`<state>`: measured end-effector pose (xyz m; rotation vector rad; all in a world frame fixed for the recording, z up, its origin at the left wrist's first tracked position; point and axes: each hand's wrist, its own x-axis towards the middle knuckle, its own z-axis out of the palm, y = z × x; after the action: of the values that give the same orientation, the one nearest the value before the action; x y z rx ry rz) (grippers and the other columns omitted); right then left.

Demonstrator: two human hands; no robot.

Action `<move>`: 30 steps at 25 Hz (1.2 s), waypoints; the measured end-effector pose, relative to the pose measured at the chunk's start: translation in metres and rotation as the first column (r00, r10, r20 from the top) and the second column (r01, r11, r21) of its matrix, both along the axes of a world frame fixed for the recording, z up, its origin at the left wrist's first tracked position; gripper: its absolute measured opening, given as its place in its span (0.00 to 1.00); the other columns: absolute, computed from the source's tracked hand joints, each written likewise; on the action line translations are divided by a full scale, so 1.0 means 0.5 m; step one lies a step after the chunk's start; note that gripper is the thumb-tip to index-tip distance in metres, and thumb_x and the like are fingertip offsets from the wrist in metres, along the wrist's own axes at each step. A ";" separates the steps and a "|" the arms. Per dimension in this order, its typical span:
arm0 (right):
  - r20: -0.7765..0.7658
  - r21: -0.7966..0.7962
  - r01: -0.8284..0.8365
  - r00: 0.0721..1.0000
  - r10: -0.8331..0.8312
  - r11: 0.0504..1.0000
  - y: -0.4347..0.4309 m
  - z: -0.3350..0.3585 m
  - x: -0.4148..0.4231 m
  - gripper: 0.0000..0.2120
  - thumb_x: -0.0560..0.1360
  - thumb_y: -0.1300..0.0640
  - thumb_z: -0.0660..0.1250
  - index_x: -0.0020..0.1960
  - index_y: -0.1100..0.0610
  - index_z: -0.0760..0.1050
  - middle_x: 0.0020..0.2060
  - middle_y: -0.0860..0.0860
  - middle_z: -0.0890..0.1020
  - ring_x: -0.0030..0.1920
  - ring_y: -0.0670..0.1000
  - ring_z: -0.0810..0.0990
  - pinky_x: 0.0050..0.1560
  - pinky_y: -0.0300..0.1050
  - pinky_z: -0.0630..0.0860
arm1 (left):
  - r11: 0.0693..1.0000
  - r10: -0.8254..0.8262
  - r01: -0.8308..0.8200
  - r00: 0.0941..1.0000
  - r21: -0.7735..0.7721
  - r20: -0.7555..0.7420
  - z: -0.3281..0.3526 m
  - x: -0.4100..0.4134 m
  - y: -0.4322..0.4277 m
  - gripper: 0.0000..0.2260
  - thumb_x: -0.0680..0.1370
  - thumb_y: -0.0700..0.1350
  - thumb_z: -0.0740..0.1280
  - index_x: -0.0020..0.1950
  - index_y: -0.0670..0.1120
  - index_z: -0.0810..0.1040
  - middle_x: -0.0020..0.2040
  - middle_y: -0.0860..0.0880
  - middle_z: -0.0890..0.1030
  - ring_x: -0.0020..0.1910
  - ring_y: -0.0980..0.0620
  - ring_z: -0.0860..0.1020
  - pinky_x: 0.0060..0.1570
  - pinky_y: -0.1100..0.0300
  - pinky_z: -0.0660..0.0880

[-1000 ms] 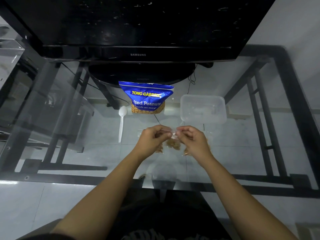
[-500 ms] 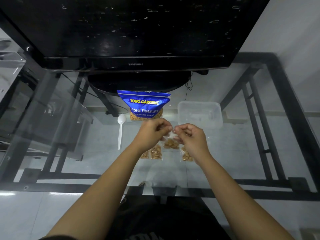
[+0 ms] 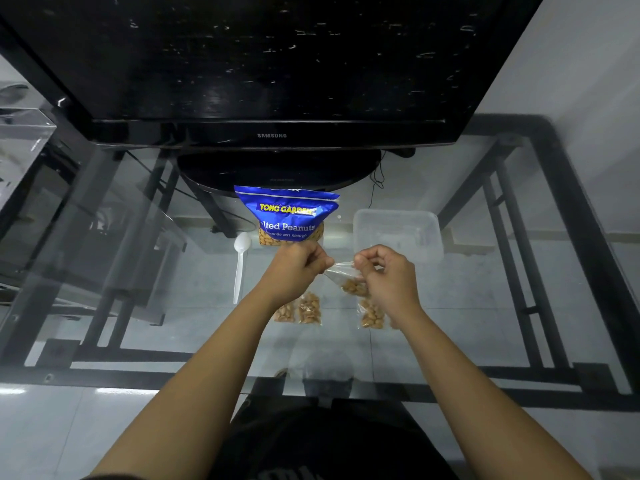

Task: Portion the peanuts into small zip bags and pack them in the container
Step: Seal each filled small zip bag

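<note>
Above the glass table, my left hand point(image 3: 298, 268) and my right hand point(image 3: 388, 278) pinch the two top corners of a small clear zip bag point(image 3: 348, 280) with peanuts in its bottom. The bag hangs tilted between them. Three filled small bags lie on the glass below: two side by side point(image 3: 301, 310) under my left wrist, and one point(image 3: 370, 315) under my right wrist. A blue Tong Garden peanut pouch point(image 3: 287, 216) stands behind my left hand. The clear plastic container point(image 3: 398, 233) sits behind my right hand; nothing shows inside it.
A white plastic spoon point(image 3: 239, 265) lies left of the pouch. A black Samsung TV point(image 3: 273, 81) on its stand fills the far half of the glass table point(image 3: 485, 306). A clear box point(image 3: 20, 140) sits at the far left.
Both hands have moved away from me and slightly apart while holding the small bag. The three filled bags under them have come into view.
</note>
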<state>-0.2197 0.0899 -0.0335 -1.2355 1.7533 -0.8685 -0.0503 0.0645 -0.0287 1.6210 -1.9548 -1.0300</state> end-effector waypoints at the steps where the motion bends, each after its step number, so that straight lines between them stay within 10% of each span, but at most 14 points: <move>1: 0.025 0.010 -0.010 1.000 0.009 1.000 0.000 0.000 -0.002 0.03 0.75 0.57 0.66 0.45 0.55 0.78 0.42 0.48 0.82 0.41 0.48 0.82 0.43 0.42 0.79 | 0.999 0.048 -0.047 0.999 0.014 -0.019 -0.003 0.000 0.003 0.08 0.76 0.46 0.68 0.41 0.43 0.77 0.35 0.48 0.77 0.33 0.58 0.72 0.31 0.71 0.68; 9: 0.389 0.216 -0.063 0.921 -0.027 0.974 -0.007 -0.018 -0.011 0.06 0.78 0.56 0.62 0.52 0.57 0.76 0.46 0.50 0.82 0.38 0.45 0.82 0.36 0.33 0.77 | 0.892 0.255 -0.093 0.911 0.442 -0.323 -0.068 -0.015 0.081 0.05 0.75 0.43 0.69 0.49 0.46 0.79 0.45 0.47 0.83 0.43 0.50 0.81 0.47 0.48 0.79; 12: 0.017 0.179 -0.156 0.988 0.155 0.971 0.006 -0.067 -0.037 0.12 0.78 0.53 0.62 0.59 0.55 0.74 0.56 0.51 0.80 0.52 0.48 0.79 0.45 0.33 0.76 | 0.871 0.355 -0.255 0.918 0.421 -0.179 -0.089 -0.023 0.090 0.02 0.75 0.40 0.67 0.46 0.42 0.79 0.37 0.46 0.81 0.35 0.49 0.79 0.45 0.47 0.81; 15: -0.535 0.211 -0.342 0.744 0.401 0.916 0.021 -0.121 -0.079 0.19 0.79 0.55 0.59 0.69 0.57 0.67 0.67 0.55 0.71 0.65 0.56 0.69 0.61 0.47 0.69 | 0.901 0.304 -0.310 0.950 0.305 0.066 -0.108 -0.037 0.092 0.05 0.75 0.38 0.65 0.45 0.41 0.81 0.40 0.43 0.84 0.37 0.46 0.81 0.46 0.52 0.80; 19: -0.624 0.338 -0.362 0.605 0.495 0.869 0.013 -0.151 -0.097 0.22 0.80 0.51 0.56 0.71 0.57 0.62 0.72 0.55 0.62 0.69 0.57 0.62 0.67 0.51 0.63 | 0.916 0.310 -0.374 0.889 0.144 0.338 -0.118 -0.067 0.103 0.07 0.77 0.42 0.63 0.51 0.41 0.79 0.43 0.43 0.83 0.40 0.46 0.81 0.39 0.57 0.76; 26: -0.626 0.103 -0.395 0.687 0.368 0.913 0.002 -0.152 -0.103 0.06 0.76 0.60 0.63 0.52 0.58 0.76 0.54 0.53 0.78 0.55 0.54 0.73 0.50 0.46 0.71 | 0.948 0.284 -0.319 0.863 0.015 0.417 -0.125 -0.062 0.113 0.09 0.76 0.44 0.66 0.49 0.39 0.74 0.46 0.41 0.80 0.42 0.45 0.78 0.38 0.60 0.69; 30: -0.357 0.022 -0.377 0.862 0.360 0.926 0.023 -0.125 -0.105 0.02 0.76 0.58 0.65 0.47 0.56 0.76 0.42 0.49 0.80 0.44 0.48 0.78 0.42 0.38 0.74 | 0.961 0.250 -0.256 0.966 0.109 0.067 -0.112 -0.067 0.107 0.14 0.75 0.40 0.65 0.60 0.42 0.75 0.55 0.46 0.78 0.49 0.53 0.76 0.47 0.62 0.72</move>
<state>-0.2723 0.1016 -0.0963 -1.7784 1.6850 -0.4829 -0.0836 0.1178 -0.0846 1.9207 -1.6891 -1.0236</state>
